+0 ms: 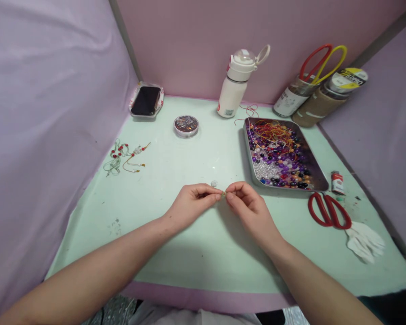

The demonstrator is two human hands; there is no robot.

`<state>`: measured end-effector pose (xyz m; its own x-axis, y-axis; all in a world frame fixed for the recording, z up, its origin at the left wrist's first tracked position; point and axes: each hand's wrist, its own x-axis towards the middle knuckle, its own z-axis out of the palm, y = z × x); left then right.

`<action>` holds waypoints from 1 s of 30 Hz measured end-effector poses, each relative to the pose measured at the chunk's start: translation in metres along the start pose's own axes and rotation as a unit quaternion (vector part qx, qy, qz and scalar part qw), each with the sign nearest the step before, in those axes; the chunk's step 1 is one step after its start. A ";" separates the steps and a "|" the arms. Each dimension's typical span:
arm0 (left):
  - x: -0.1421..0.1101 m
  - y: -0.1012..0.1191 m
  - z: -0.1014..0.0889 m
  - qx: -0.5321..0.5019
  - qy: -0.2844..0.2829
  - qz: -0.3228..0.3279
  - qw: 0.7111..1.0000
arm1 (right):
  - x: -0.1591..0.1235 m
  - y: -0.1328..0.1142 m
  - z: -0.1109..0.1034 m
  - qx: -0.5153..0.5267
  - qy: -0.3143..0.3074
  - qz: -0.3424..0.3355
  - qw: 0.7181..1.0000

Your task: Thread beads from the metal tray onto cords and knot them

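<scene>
My left hand and my right hand meet over the middle of the pale green table. Both pinch a tiny item between thumb and forefinger; it is too small to name. A small clear bead lies on the table just behind the fingertips. To the right stands a metal tray full of purple, black, white and orange beads with red and yellow cords heaped at its far end.
Finished beaded strings lie at the left. A round tin, a phone and a white bottle stand at the back. Jars with scissors sit at back right. Red scissors, a lighter and a white glove lie right.
</scene>
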<state>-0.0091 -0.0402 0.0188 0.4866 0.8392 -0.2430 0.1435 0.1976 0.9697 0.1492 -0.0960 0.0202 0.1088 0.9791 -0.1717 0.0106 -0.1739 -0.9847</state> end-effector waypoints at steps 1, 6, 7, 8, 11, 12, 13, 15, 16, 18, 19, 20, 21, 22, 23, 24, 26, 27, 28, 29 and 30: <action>0.000 0.000 0.000 -0.003 0.000 -0.004 1.000 | 0.000 0.000 0.000 -0.024 0.016 -0.020 0.999; 0.001 0.001 0.003 -0.027 0.013 -0.031 0.999 | -0.002 0.002 0.001 -0.091 0.024 -0.043 0.995; 0.001 0.001 0.004 -0.039 0.021 -0.044 0.998 | -0.003 0.002 0.001 -0.097 0.020 -0.041 0.994; 0.001 0.001 0.004 -0.054 0.029 -0.058 0.996 | -0.004 0.002 0.001 -0.101 0.017 -0.040 0.994; 0.002 -0.001 0.005 -0.103 0.038 -0.082 0.991 | -0.004 0.003 0.001 -0.098 0.017 -0.043 0.994; 0.003 -0.002 0.004 -0.119 0.038 -0.081 0.989 | -0.004 0.003 0.001 -0.095 0.020 -0.043 0.994; 0.003 -0.003 0.003 -0.133 0.038 -0.079 0.987 | -0.004 0.003 0.002 -0.090 0.025 -0.043 0.995; 0.004 -0.005 0.001 -0.160 0.037 -0.070 0.984 | -0.003 0.003 0.001 -0.087 0.036 -0.043 0.995; 0.004 -0.006 0.000 -0.173 0.035 -0.067 0.982 | -0.003 0.002 0.001 -0.093 0.041 -0.044 0.994; 0.005 -0.007 -0.003 -0.197 0.028 -0.072 0.977 | -0.003 0.001 0.000 -0.121 0.046 -0.051 0.990; 0.005 -0.007 -0.004 -0.211 0.023 -0.080 0.974 | -0.004 0.000 0.000 -0.138 0.046 -0.058 0.988; 0.005 -0.007 -0.005 -0.226 0.016 -0.090 0.970 | -0.004 -0.002 -0.001 -0.151 0.043 -0.064 0.986; 0.005 -0.006 -0.006 -0.242 0.009 -0.100 0.965 | -0.005 -0.003 -0.001 -0.159 0.042 -0.069 0.984; 0.005 -0.006 -0.006 -0.257 0.001 -0.110 0.960 | -0.006 -0.004 -0.001 -0.161 0.041 -0.073 0.983; 0.005 -0.005 -0.007 -0.272 -0.008 -0.119 0.955 | -0.006 -0.005 -0.001 -0.158 0.040 -0.075 0.984; 0.005 -0.004 -0.008 -0.285 -0.018 -0.128 0.950 | -0.006 -0.005 -0.002 -0.154 0.041 -0.075 0.984; 0.005 -0.004 -0.009 -0.302 -0.033 -0.143 0.942 | -0.006 -0.006 -0.002 -0.147 0.046 -0.073 0.985; 0.005 -0.004 -0.010 -0.306 -0.038 -0.147 0.940 | -0.005 -0.005 -0.001 -0.144 0.048 -0.071 0.986; 0.006 -0.003 -0.010 -0.307 -0.041 -0.150 0.939 | -0.005 -0.005 -0.001 -0.142 0.048 -0.068 0.986; 0.006 -0.004 -0.011 -0.307 -0.043 -0.150 0.939 | -0.004 -0.005 -0.001 -0.140 0.049 -0.066 0.987; 0.006 -0.004 -0.011 -0.306 -0.046 -0.149 0.939 | -0.004 -0.005 -0.001 -0.137 0.050 -0.064 0.987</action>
<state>-0.0160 -0.0307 0.0141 0.5794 0.6593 -0.4793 -0.2235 0.6940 0.6844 0.1498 -0.0993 0.0255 0.1859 0.9821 -0.0300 0.2972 -0.0852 -0.9510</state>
